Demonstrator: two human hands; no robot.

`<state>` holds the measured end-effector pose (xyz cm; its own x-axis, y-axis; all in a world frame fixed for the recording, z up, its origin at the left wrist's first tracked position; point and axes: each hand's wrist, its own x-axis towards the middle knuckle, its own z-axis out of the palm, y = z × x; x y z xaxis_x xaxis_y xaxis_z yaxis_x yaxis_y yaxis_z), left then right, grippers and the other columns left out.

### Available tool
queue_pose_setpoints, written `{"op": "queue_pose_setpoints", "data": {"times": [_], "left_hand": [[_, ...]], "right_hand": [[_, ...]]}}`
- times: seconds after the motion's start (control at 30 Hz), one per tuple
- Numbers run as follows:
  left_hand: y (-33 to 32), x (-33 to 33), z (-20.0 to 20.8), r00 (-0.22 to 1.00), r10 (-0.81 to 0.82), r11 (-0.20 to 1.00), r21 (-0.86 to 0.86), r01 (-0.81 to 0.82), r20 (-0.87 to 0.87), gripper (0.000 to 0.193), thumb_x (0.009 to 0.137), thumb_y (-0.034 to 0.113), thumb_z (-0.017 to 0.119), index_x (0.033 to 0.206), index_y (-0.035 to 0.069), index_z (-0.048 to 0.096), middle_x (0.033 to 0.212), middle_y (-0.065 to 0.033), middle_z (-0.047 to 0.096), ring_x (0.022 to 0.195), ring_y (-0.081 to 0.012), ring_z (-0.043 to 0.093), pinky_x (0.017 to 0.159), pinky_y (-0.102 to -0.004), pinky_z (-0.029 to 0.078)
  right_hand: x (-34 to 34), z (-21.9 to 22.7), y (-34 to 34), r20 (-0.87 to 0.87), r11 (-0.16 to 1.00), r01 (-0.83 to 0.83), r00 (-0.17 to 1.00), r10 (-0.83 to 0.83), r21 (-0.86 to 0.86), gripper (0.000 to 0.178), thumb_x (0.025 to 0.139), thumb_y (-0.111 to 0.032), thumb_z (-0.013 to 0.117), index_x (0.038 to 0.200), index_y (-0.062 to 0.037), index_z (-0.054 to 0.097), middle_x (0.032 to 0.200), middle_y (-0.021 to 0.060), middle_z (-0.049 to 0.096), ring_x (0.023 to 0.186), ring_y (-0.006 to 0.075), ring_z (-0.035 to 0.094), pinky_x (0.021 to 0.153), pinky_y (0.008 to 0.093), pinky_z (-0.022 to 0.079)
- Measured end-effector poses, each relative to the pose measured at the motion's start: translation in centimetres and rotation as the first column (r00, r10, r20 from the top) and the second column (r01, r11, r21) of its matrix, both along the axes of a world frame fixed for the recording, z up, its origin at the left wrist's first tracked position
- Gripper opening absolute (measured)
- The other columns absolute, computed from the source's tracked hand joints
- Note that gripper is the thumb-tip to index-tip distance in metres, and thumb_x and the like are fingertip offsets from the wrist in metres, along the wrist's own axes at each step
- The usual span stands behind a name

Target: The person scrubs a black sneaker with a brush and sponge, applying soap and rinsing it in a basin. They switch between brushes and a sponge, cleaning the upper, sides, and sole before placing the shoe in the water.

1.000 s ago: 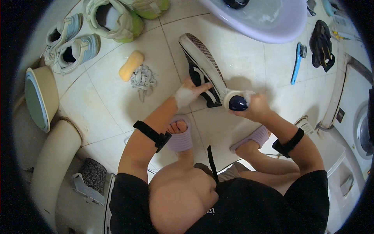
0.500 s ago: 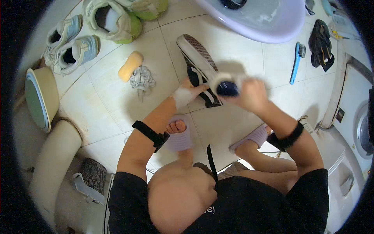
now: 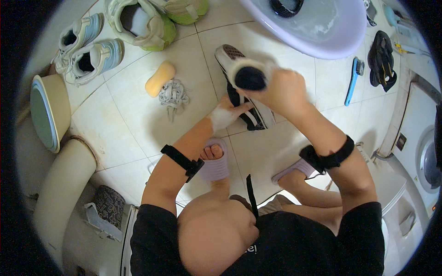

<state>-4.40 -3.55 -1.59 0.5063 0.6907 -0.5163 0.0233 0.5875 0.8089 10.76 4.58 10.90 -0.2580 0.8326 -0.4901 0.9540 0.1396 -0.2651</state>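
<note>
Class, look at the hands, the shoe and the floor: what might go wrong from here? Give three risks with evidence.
The left hand has white suds on it, so the black-and-white shoe might slip from its grip. The right hand holds a round scrubber over the shoe, close to the left hand; a stray stroke could knock it. Any dripping suds could make the tiled floor slippery under the lilac slippers.

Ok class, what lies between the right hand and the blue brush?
Only floor tiles show between the right hand and blue brush in the head view.
</note>
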Motion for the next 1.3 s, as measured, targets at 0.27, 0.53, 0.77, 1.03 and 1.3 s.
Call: {"op": "queue_pose_setpoints", "data": {"times": [0.27, 0.53, 0.77, 1.03, 1.3], "left_hand": [[0.1, -0.1, 0.8, 0.995, -0.008, 0.996, -0.085, 0.000, -0.098, 0.026, 0.084, 0.018, 0.062, 0.098, -0.004, 0.061, 0.089, -0.0118, 0.066, 0.077, -0.0164, 0.056, 0.072, -0.0328, 0.046], [-1.3, -0.1, -1.7, 0.993, 0.010, 1.000, -0.007, -0.011, -0.119, 0.033, 0.083, 0.027, 0.064, 0.091, -0.005, 0.062, 0.076, -0.0120, 0.064, 0.066, -0.0157, 0.056, 0.061, -0.0319, 0.046], [-0.9, 1.1, -0.9, 0.980, 0.162, 0.986, -0.030, -0.166, -0.117, 0.022, 0.082, 0.017, 0.064, 0.090, -0.004, 0.062, 0.077, -0.0117, 0.065, 0.069, -0.0160, 0.057, 0.063, -0.0328, 0.046], [1.4, 2.3, 3.4, 0.980, 0.197, 0.977, 0.090, -0.194, -0.023, 0.029, 0.084, 0.010, 0.064, 0.110, 0.002, 0.055, 0.097, -0.0078, 0.062, 0.087, -0.0159, 0.056, 0.080, -0.0317, 0.047], [1.6, 3.8, 3.1, 0.976, 0.167, 0.955, 0.221, -0.195, 0.142, 0.061, 0.078, 0.006, 0.068, 0.129, 0.004, 0.036, 0.120, -0.0103, 0.053, 0.114, -0.0200, 0.047, 0.101, -0.0342, 0.035]], "right_hand": [[1.8, 0.9, -2.7, -0.002, 0.996, -0.012, 1.000, 0.012, -0.092, 0.054, 0.067, -0.057, 0.070, 0.091, -0.0090, 0.064, 0.071, 0.0133, 0.066, 0.062, 0.0288, 0.066, 0.057, 0.0377, 0.053], [-3.1, 0.7, 1.8, -0.065, 0.996, 0.028, 0.998, -0.023, 0.080, 0.052, 0.069, -0.051, 0.069, 0.088, -0.0034, 0.062, 0.079, 0.0162, 0.066, 0.074, 0.0308, 0.066, 0.064, 0.0398, 0.053], [1.9, 0.6, -3.6, -0.002, 0.987, -0.163, 0.987, 0.163, 0.006, 0.052, 0.069, -0.049, 0.070, 0.092, -0.0029, 0.064, 0.075, 0.0150, 0.066, 0.066, 0.0297, 0.066, 0.060, 0.0378, 0.053], [2.5, 0.5, -0.9, 0.028, 0.996, 0.083, 0.996, -0.084, 0.020, 0.060, 0.065, -0.059, 0.070, 0.084, -0.0024, 0.065, 0.067, 0.0163, 0.064, 0.061, 0.0305, 0.065, 0.056, 0.0375, 0.053], [5.2, -0.9, -3.0, -0.201, 0.946, 0.275, 0.950, -0.239, 0.171, 0.063, 0.061, -0.057, 0.075, 0.085, -0.0002, 0.065, 0.062, 0.0159, 0.063, 0.055, 0.0294, 0.064, 0.052, 0.0345, 0.053]]}}
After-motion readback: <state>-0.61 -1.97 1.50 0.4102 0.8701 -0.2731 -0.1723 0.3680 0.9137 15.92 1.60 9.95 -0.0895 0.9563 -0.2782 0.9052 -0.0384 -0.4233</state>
